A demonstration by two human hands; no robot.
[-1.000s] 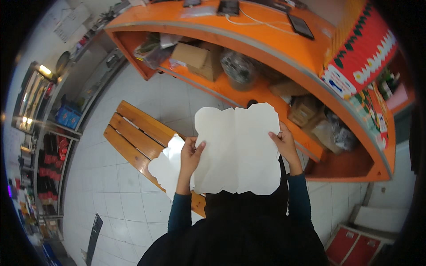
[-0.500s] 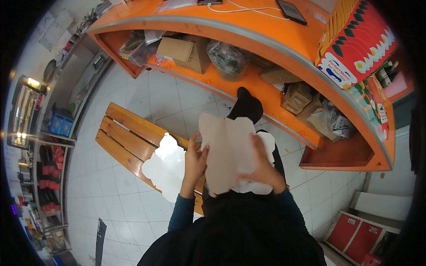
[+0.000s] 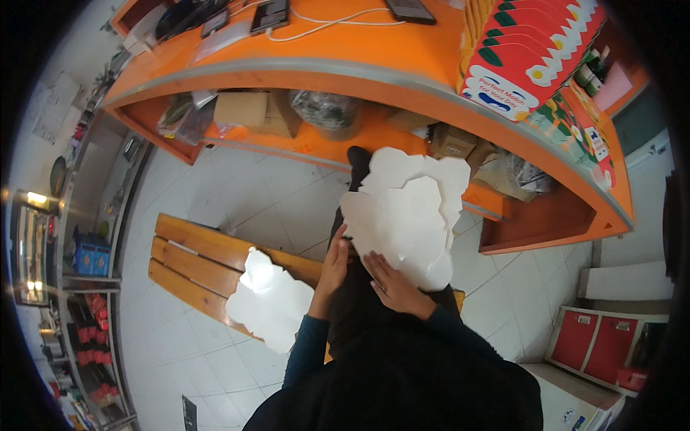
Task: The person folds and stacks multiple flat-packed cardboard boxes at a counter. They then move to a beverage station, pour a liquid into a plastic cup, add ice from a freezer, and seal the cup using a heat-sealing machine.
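A pile of white unfolded carton blanks (image 3: 402, 215) with notched, rounded flaps lies across my lap, the sheets slightly out of line with each other. My right hand (image 3: 397, 289) rests on the near edge of the pile, its fingers stretched out and apart. My left hand (image 3: 333, 271) is upright beside the pile's left edge, fingers extended and the tips close to the cardboard; whether they touch it I cannot tell. To the left, more white carton blanks (image 3: 269, 302) lie on a slatted wooden bench (image 3: 190, 269).
An orange curved counter (image 3: 345, 54) stands ahead, with phones (image 3: 269, 16) and cables on top and boxes (image 3: 248, 111) on its lower shelf. Red printed cartons (image 3: 510, 79) are stacked at its right. Shelving (image 3: 90, 284) lines the left wall; red-fronted cabinets (image 3: 593, 345) stand right.
The blank raised between my hands, greyish face towards me, is down; the pile on my lap shows white. My right hand has moved to the pile's near edge. The view has shifted right.
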